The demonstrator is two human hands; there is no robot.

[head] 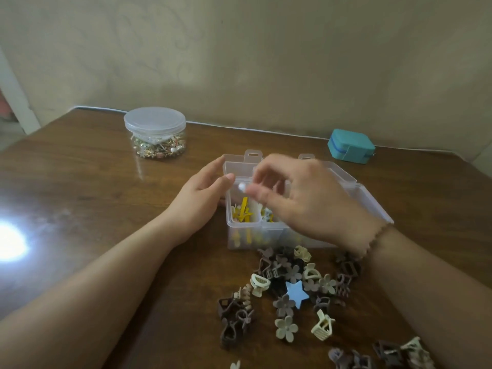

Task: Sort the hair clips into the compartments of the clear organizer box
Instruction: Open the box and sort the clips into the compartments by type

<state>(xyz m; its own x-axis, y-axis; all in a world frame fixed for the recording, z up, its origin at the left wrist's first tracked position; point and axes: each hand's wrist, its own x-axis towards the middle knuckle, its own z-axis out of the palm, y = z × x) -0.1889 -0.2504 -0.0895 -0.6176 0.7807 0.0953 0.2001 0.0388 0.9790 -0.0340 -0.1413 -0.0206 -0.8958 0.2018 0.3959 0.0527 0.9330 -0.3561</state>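
Your right hand (303,193) hovers directly above the clear organizer box (370,198), so the coming drop runs straight down into one of the compartments beneath it; which one I cannot tell, because the hand is blurred and hides the dividers. Its thumb and forefinger are pinched on a small white piece (242,186), probably a clip, with the other fingers loosely curled. Your left hand (202,198) is half open against the box's left wall, thumb at the rim, steadying it without gripping. Yellow clips (243,211) already sit in the front-left compartment. The unsorted pile of hair clips (292,286) lies on the table (93,182) just in front of the box, nearer your right hand.
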